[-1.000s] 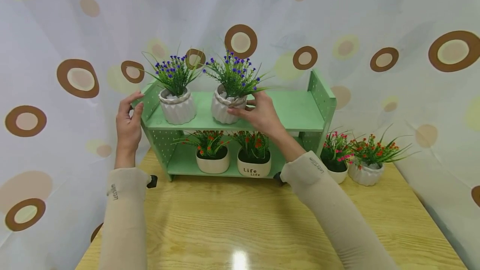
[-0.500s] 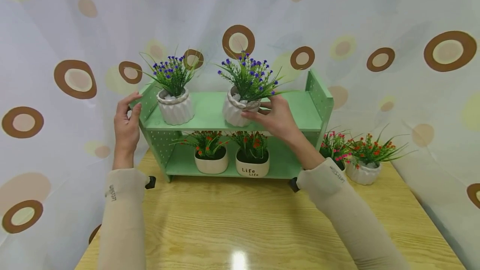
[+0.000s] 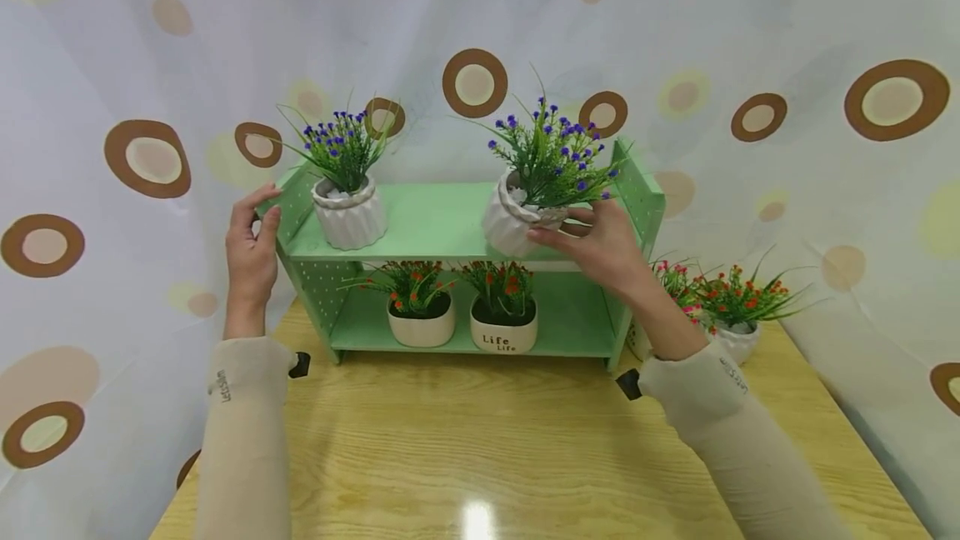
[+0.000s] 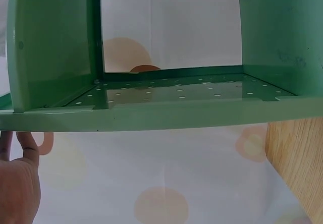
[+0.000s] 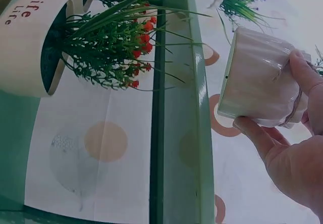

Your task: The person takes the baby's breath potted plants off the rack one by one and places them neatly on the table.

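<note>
Closest in, two pale sleeves (image 3: 243, 448) stretch over a wooden table (image 3: 420, 432) to the green shelf (image 3: 431, 215) standing on it. Toward the table's right edge, just outside the shelf's right panel, sit a white pot with red flowers (image 3: 738, 344) and a pink-flowered plant (image 3: 672, 280), its own pot mostly hidden behind the right forearm. Along the lower board's front edge stand two cream pots of red flowers: a plain one (image 3: 422, 331) left of the middle and one lettered "Life" (image 3: 504, 337) just right of it.

Higher up, the left hand (image 3: 252, 252) rests at the upper front corner of the shelf's left panel, thumb and forefinger parted. The right hand (image 3: 603, 244) has thumb and fingers closed about a ridged white pot (image 3: 510, 219) of purple flowers. That pot is tilted, right of the middle of the top board's front edge, a gap showing under its base. Its twin (image 3: 351, 222) stands upright near the top board's front left corner. Behind everything hangs a spotted curtain (image 3: 420, 15).
</note>
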`<state>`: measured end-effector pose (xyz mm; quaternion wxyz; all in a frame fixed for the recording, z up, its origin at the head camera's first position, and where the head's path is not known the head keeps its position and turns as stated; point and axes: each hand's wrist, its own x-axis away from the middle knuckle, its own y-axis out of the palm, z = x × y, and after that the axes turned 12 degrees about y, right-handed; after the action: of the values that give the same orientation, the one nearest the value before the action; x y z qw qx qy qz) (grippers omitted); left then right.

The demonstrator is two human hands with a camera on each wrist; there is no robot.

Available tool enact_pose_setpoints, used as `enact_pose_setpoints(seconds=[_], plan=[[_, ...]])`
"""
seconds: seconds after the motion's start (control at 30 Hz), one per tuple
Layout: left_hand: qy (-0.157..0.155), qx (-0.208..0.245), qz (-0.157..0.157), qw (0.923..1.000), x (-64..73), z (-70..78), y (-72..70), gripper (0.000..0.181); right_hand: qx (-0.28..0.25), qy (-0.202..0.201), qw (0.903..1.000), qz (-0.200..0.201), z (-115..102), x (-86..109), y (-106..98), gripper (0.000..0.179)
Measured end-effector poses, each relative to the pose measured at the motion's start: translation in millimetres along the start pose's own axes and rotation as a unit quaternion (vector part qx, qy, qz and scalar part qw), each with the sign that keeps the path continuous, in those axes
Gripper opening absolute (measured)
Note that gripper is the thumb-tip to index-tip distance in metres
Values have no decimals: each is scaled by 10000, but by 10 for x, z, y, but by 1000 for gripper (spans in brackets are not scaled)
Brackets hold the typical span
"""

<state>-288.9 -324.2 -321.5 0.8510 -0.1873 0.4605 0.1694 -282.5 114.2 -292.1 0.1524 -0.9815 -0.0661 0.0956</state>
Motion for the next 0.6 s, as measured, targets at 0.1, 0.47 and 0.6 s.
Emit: enact_pose_setpoints(seconds=[0.1, 0.47, 0.6], plan=[[-4, 7, -33, 10000, 0, 0, -9, 31, 161, 125, 9998, -55, 18, 104, -97, 77], [-9, -87, -103, 9999, 0, -11, -19, 31, 965, 121, 9947, 341, 185, 464, -408, 73], [22, 16, -50, 10000, -15, -8, -15, 31, 1477, 301, 9871, 541, 232, 579, -496, 57]])
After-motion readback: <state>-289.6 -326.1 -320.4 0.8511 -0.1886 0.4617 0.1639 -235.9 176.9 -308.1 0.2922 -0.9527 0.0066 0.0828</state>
